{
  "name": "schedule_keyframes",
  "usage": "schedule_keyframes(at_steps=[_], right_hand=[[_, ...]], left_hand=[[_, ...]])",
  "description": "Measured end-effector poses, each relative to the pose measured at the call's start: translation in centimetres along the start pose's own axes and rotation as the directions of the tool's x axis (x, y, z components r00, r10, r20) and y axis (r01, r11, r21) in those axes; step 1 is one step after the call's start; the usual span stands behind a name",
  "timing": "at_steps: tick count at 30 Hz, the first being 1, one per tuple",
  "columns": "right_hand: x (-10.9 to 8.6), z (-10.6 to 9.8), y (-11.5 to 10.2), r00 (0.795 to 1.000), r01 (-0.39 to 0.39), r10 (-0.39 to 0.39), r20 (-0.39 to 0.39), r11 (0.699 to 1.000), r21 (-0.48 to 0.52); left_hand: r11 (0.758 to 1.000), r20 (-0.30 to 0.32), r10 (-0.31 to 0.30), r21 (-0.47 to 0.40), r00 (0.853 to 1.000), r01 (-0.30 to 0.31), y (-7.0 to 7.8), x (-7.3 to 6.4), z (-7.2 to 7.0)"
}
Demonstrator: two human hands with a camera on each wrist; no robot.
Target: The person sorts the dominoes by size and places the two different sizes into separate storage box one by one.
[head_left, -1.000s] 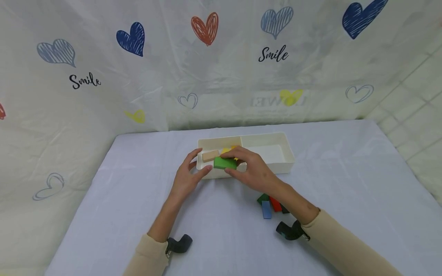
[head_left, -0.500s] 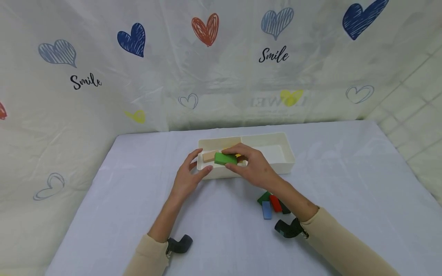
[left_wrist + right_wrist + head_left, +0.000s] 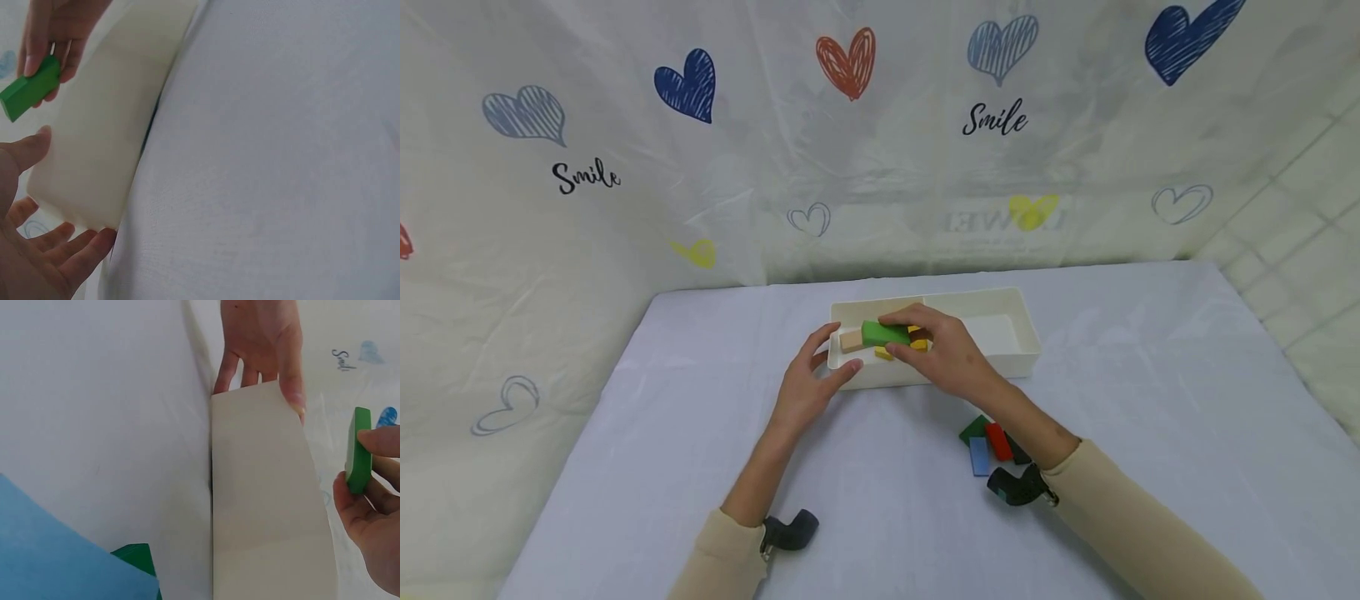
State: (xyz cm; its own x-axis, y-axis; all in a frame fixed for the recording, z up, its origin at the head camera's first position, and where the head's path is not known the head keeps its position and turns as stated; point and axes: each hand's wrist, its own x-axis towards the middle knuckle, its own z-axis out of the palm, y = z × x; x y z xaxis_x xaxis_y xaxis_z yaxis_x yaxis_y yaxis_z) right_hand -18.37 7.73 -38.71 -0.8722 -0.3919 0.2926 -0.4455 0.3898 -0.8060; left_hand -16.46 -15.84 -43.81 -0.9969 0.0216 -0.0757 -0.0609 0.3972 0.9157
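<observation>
My right hand [image 3: 943, 354] pinches a green block [image 3: 884, 333] between thumb and fingers, above the left compartment of a white divided box [image 3: 992, 365]. The right wrist view shows the green block held on edge, higher than the box rim. My left hand [image 3: 803, 390] grips the left end of the box; in the left wrist view its thumb lies at the rim and its fingers spread along the end wall. A tan block [image 3: 852, 342] and several yellow blocks [image 3: 883, 353] lie in the left compartment, partly hidden by the green block and right hand.
In front of the box, by the right forearm, lie a dark green block [image 3: 973, 429], a red block [image 3: 998, 442], a blue block [image 3: 979, 457] and a very dark block [image 3: 1019, 451] on the white tablecloth [image 3: 865, 492]. Behind the table hangs a heart-printed curtain [image 3: 895, 142].
My right hand has carried the green block a little farther back over the left compartment, uncovering a yellow block near the front wall. The left hand and the box have stayed put.
</observation>
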Motion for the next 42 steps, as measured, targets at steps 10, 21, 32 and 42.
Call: schedule_keyframes(at_steps=[10, 21, 32, 42], right_hand=[[1.2, 0.6, 0.3, 1.000, -0.015, 0.015, 0.005, 1.000, -0.007], [1.8, 0.9, 0.7, 0.999, -0.025, 0.025, 0.020, 1.000, 0.005], [2.5, 1.5, 1.2, 0.998, -0.041, 0.043, 0.050, 0.999, -0.033], [3.4, 1.7, 1.5, 0.995, -0.014, 0.024, 0.096, 0.995, -0.098]], left_hand=[[1.000, 0.004, -0.006, 0.003, 1.000, 0.006, 0.0, 0.0, -0.1], [1.000, 0.005, -0.003, 0.008, 1.000, 0.003, 0.1, 0.0, 0.0], [1.000, 0.017, 0.007, 0.004, 1.000, -0.007, 0.1, 0.0, 0.0], [1.000, 0.007, 0.012, 0.000, 1.000, -0.012, 0.1, 0.0, -0.1]])
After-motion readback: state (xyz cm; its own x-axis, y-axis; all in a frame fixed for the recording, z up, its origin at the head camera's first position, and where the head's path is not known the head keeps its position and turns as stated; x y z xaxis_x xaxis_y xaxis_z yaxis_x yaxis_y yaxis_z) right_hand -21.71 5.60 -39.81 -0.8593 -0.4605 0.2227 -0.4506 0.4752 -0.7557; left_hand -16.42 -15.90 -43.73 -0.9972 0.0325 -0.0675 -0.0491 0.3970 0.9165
